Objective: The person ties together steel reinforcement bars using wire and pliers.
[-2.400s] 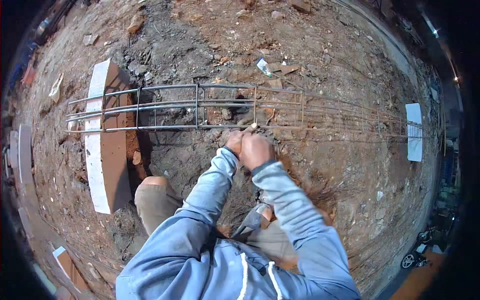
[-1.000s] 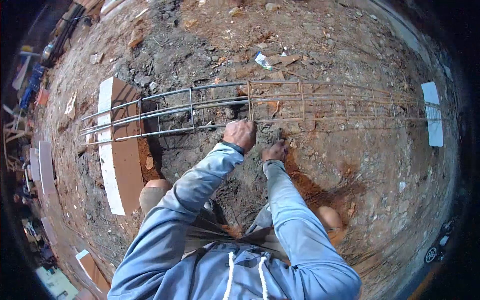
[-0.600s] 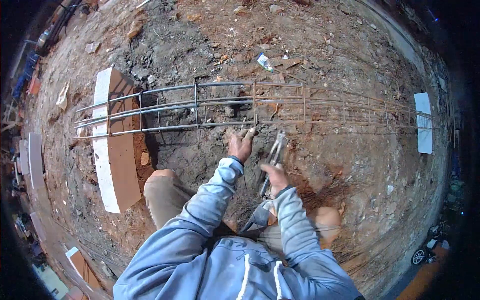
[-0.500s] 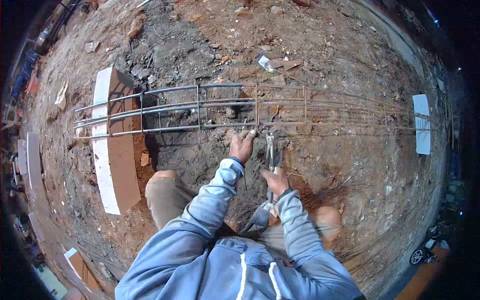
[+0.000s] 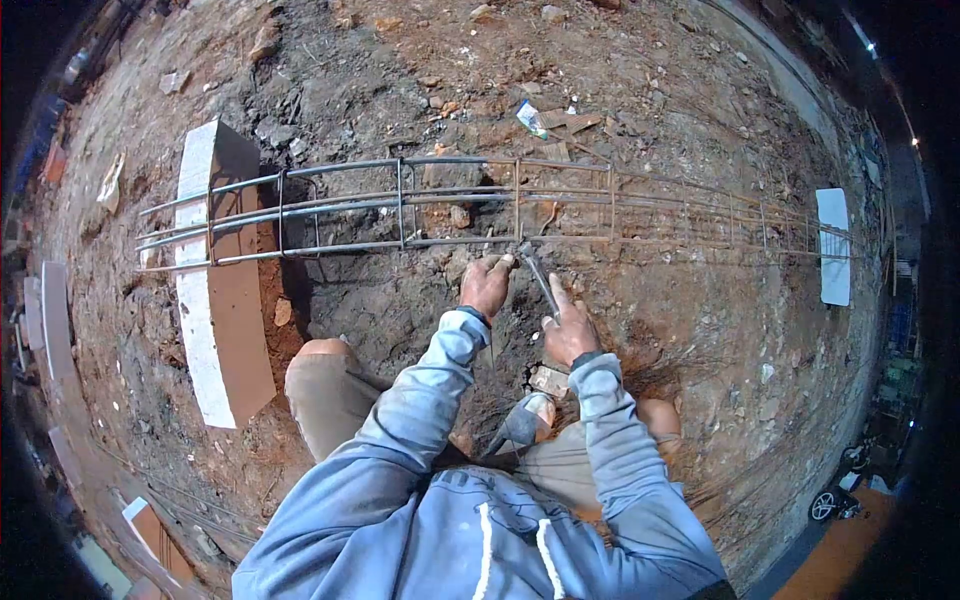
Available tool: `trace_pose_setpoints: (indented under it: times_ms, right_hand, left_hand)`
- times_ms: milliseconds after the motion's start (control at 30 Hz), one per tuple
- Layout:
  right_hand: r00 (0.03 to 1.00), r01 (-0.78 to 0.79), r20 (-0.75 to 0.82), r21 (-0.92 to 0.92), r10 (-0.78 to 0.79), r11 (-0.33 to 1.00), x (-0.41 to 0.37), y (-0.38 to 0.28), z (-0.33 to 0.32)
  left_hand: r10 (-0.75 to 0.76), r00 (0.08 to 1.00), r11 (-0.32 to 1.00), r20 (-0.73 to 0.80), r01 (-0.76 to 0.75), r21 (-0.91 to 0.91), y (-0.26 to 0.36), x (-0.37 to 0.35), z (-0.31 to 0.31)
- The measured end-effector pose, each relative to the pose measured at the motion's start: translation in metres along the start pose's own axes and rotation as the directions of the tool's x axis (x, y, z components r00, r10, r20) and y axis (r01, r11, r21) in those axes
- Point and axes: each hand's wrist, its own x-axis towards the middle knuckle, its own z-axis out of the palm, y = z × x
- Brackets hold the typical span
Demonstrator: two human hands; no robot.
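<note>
A long rebar cage [image 5: 350, 205] of parallel bars and square stirrups lies across the view. My left hand [image 5: 487, 285] is closed at its near bar, beside a stirrup, with a thin wire that seems to run down from the fingers. My right hand [image 5: 571, 330] is wrapped round the handles of metal pliers [image 5: 538, 275]. The pliers' head touches the near bar at that same stirrup, just right of my left fingertips. The wire tie itself is too small to make out.
A white-faced block [image 5: 208, 300] stands under the cage's left part, and another white block [image 5: 833, 245] under its right end. Rough soil with stones lies all around. Scraps of litter [image 5: 531, 119] lie beyond the cage. My knees are bent on both sides.
The pliers have moved up and left, from below the cage onto the near bar, and now tilt left. My right hand has shifted slightly right and up. My left hand has stayed at the bar.
</note>
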Motion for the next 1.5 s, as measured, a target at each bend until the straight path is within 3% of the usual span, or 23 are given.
trace_pose_setpoints:
  times_ms: [200, 267, 333, 367, 433, 467, 500, 567, 633, 733, 867, 900, 933, 967, 1067, 1133, 1200, 1267, 1333, 1400, 1433, 1467, 1500]
  right_hand:
    - [0.998, 0.049, -0.043, -0.053, -0.052, 0.997, -0.004, 0.001, 0.011]
    - [0.992, 0.085, -0.112, 0.221, -0.061, 0.972, 0.003, 0.011, 0.026]
    - [0.991, -0.094, 0.118, 0.323, 0.059, 0.942, 0.024, 0.032, 0.044]
    - [0.849, -0.296, 0.490, 0.753, -0.200, 0.587, 0.026, 0.036, 0.047]
    - [0.732, -0.583, 0.454, 0.803, -0.508, -0.123, 0.020, 0.040, 0.085]
    - [0.895, -0.341, 0.262, 0.924, -0.361, -0.174, 0.029, 0.038, 0.101]
    - [0.982, -0.075, 0.048, 0.987, -0.184, -0.142, 0.038, 0.036, 0.117]
    - [0.881, -0.407, 0.348, 0.903, -0.321, -0.136, 0.013, 0.033, 0.081]
    - [0.916, -0.229, 0.319, 0.913, -0.242, 0.339, -0.001, 0.033, 0.070]
    - [0.963, 0.071, 0.199, 0.462, -0.182, 0.884, -0.015, 0.039, 0.062]
    - [0.982, 0.102, -0.188, 0.371, -0.033, 0.923, -0.015, 0.055, 0.114]
    - [0.977, -0.161, 0.213, 0.787, -0.018, 0.596, -0.011, 0.061, 0.107]
    - [0.819, -0.519, 0.535, 0.845, -0.208, 0.129, -0.008, 0.067, 0.098]
    - [0.622, -0.716, 0.527, 0.681, -0.579, -0.150, -0.015, 0.061, 0.070]
    - [0.625, -0.720, 0.581, 0.687, -0.522, -0.096, -0.018, 0.067, 0.080]
    - [0.656, -0.678, 0.583, 0.734, -0.479, -0.034, -0.014, 0.070, 0.077]
    - [0.929, -0.262, 0.356, 0.824, -0.099, 0.503, -0.012, 0.064, 0.078]
    - [0.989, -0.144, 0.022, 0.367, 0.146, 0.919, -0.012, 0.051, 0.083]
    - [0.941, -0.025, -0.329, 0.168, 0.080, 0.986, -0.012, 0.050, 0.111]
    - [0.973, 0.120, -0.221, 0.236, -0.067, 0.964, 0.000, 0.054, 0.122]
    - [0.962, 0.198, -0.231, 0.231, -0.144, 0.953, 0.022, 0.080, 0.159]
    - [0.946, 0.275, -0.240, 0.225, -0.220, 0.935, 0.035, 0.096, 0.179]
    - [0.991, -0.010, 0.102, 0.691, -0.084, 0.723, 0.028, 0.094, 0.165]
  left_hand:
    - [-0.063, 0.998, 0.997, 0.028, 0.064, -0.033, 0.002, 0.000, -0.002]
    - [-0.166, 0.984, 0.983, 0.062, 0.170, -0.065, 0.015, -0.007, -0.007]
    - [-0.284, 0.954, 0.923, 0.101, 0.300, -0.240, 0.021, -0.013, -0.004]
    - [-0.379, 0.910, 0.817, 0.166, 0.413, -0.402, 0.029, -0.016, -0.004]
    - [-0.214, 0.900, 0.783, 0.379, 0.390, -0.485, 0.020, -0.013, 0.005]
    - [-0.127, 0.839, 0.708, 0.529, 0.450, -0.544, 0.004, -0.006, 0.017]
    - [-0.211, 0.802, 0.577, 0.559, 0.564, -0.591, 0.029, -0.019, 0.021]
    - [-0.174, 0.843, 0.725, 0.509, 0.460, -0.513, 0.019, -0.008, 0.024]
    - [-0.097, 0.956, 0.989, 0.277, 0.124, -0.084, 0.017, -0.004, 0.027]
    - [-0.073, 0.997, 0.976, -0.021, 0.076, 0.206, 0.013, -0.007, 0.047]
    - [0.029, 0.964, 0.957, -0.265, 0.050, 0.287, 0.003, -0.007, 0.062]
    - [-0.086, 0.987, 0.985, -0.132, 0.104, 0.135, 0.008, -0.011, 0.052]
    - [-0.178, 0.984, 0.984, 0.020, 0.178, -0.010, 0.012, -0.015, 0.041]
    - [-0.238, 0.950, 0.936, 0.202, 0.279, -0.212, 0.009, -0.012, 0.032]
    - [-0.303, 0.836, 0.586, 0.458, 0.542, -0.602, 0.020, -0.020, 0.040]
    - [-0.279, 0.861, 0.683, 0.426, 0.489, -0.542, -0.008, -0.006, 0.044]
    - [-0.250, 0.889, 0.771, 0.383, 0.422, -0.477, -0.013, 0.000, 0.046]
    - [-0.253, 0.967, 0.947, 0.029, 0.254, -0.196, 0.011, -0.009, 0.057]
    - [-0.411, 0.912, 0.857, -0.009, 0.383, -0.345, 0.017, -0.012, 0.070]
    - [-0.090, 0.952, 0.983, -0.291, 0.131, 0.126, -0.013, -0.003, 0.074]
    - [-0.158, 0.960, 0.919, -0.229, 0.228, 0.322, -0.006, -0.007, 0.064]
    - [-0.158, 0.958, 0.919, -0.238, 0.231, 0.320, 0.006, -0.012, 0.050]
    - [-0.221, 0.975, 0.972, -0.024, 0.222, 0.076, 0.019, -0.019, 0.036]
